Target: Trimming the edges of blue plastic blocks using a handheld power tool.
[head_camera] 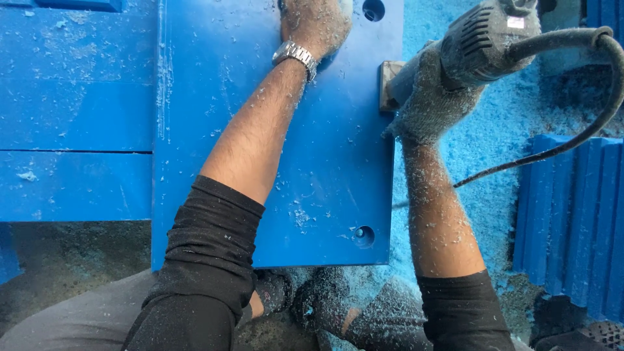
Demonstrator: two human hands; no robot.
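Our left hand (316, 26) lies flat, pressing the blue slab (273, 130) — our right hand (432, 97), dust-coated, grips the router (487, 39) at the slab's edge.

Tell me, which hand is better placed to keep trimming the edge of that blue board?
Probably the right hand: it already grips the grey power tool against the blue board's right edge. The left hand lies flat on the board's top, beside a hole, apparently steadying it.
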